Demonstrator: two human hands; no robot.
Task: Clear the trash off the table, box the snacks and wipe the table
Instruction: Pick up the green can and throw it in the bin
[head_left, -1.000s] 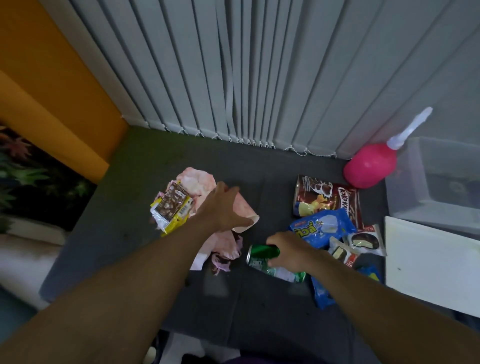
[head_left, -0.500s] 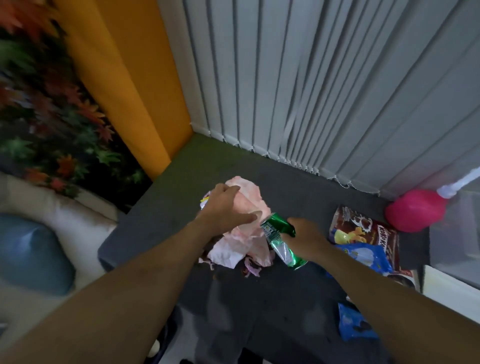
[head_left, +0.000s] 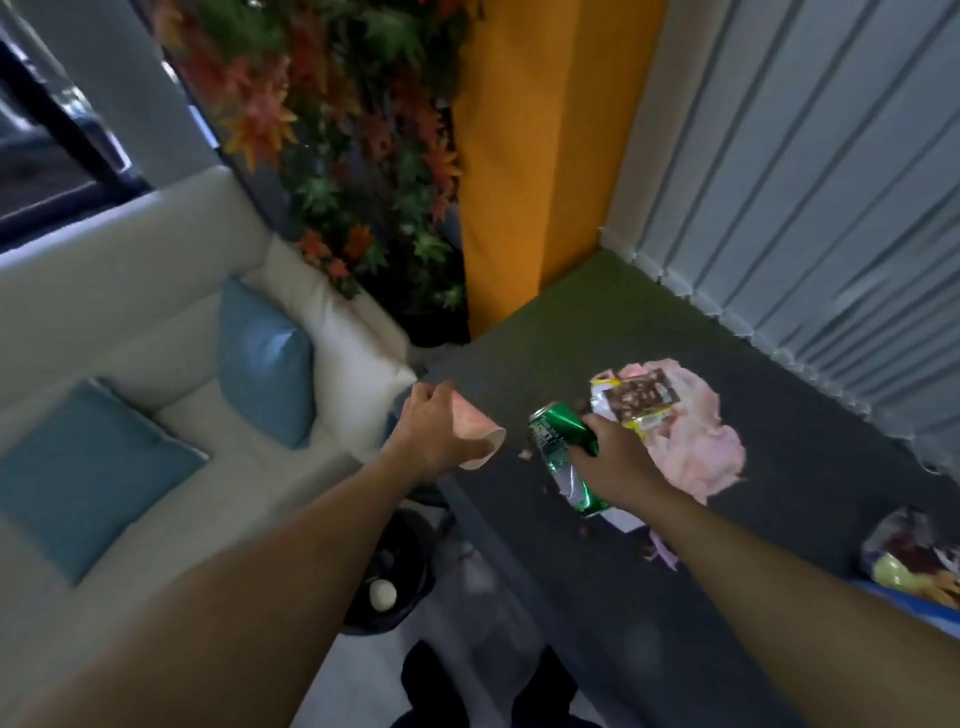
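A white sofa (head_left: 130, 291) with two blue cushions (head_left: 265, 358) fills the left side. A narrow strip of pale floor separates it from the dark table (head_left: 545, 332). On that strip, just beside and below the table's left edge, stands a dark round bin (head_left: 410, 571) with a small white round thing inside.

The left hand (head_left: 431, 436) hovers at the table's left corner, right over the edge, with its fingers curled round a pink paper cup (head_left: 478, 436). The cup lies tilted, its long axis running from upper left to lower right. Its open mouth points right and toward the person, and its base is hidden in the palm.

Bare tabletop stretches behind the cup to the orange wall (head_left: 535, 156) and the grey blinds (head_left: 805, 182).

Near the cup but apart from it, the right hand (head_left: 613, 462) grips a dented green can (head_left: 561, 452) above the table. The can's long axis slants from upper left to lower right, and its top end points away and to the left. The lower end shows crumpled silver.

Just beyond the right hand's knuckles, a yellow and brown wrapper (head_left: 634, 402) lies on a heap of crumpled pink paper (head_left: 691, 441), which reaches toward the blinds. Bare dark surface spreads on the near side of the heap.

At the far right edge of the view, well apart from the heap, lie blurred snack bags (head_left: 914, 561).
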